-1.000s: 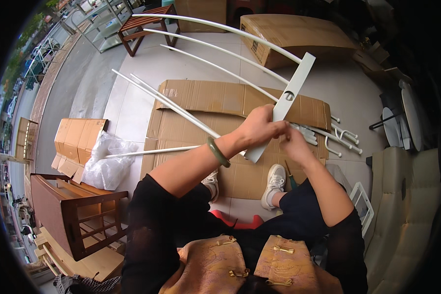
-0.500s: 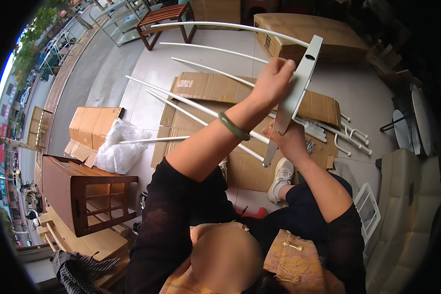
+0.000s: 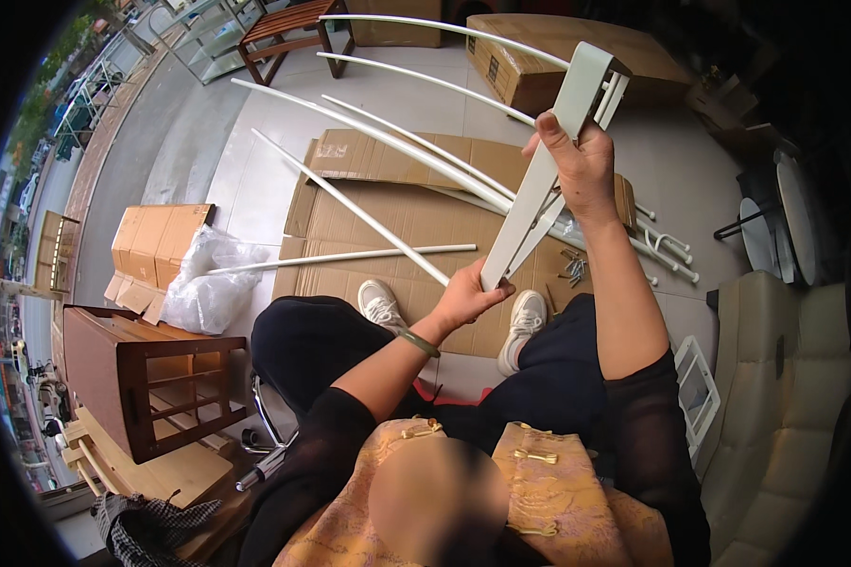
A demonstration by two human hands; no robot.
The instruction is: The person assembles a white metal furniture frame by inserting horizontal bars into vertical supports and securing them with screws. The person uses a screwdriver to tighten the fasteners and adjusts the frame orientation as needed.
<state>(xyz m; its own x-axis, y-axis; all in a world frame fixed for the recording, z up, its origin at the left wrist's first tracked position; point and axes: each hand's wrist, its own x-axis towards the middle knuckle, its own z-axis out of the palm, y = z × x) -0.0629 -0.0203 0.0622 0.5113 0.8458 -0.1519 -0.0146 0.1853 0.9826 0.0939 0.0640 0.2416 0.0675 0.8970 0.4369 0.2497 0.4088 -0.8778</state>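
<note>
A white metal frame (image 3: 531, 203) is held up in front of me, slanting from upper right to lower left. Several long thin white tubes (image 3: 352, 203) stretch from it toward the far left. My right hand (image 3: 584, 170) is closed around the flat bar's upper half, thumb on its face. At the bar's lower end, my left hand (image 3: 468, 295) grips the same frame beside the lowest tube's end; a green bangle circles that wrist. Beneath lies flattened cardboard (image 3: 397, 227) with a loose white tube (image 3: 350, 257), small metal hardware (image 3: 574, 266) and curved white tubes (image 3: 667, 248) on it.
A brown wooden piece of furniture (image 3: 147, 383) stands at the left, near clear plastic wrap (image 3: 208, 283) and an open carton (image 3: 165, 246). A large box (image 3: 529, 71) and a slatted stool (image 3: 284, 38) are farther off. A grey sofa (image 3: 775, 378) borders the right side.
My hands have traded places on the frame: the left moved from the upper part to the lower end, the right up to the upper half. The frame has turned, showing its side and underside.
</note>
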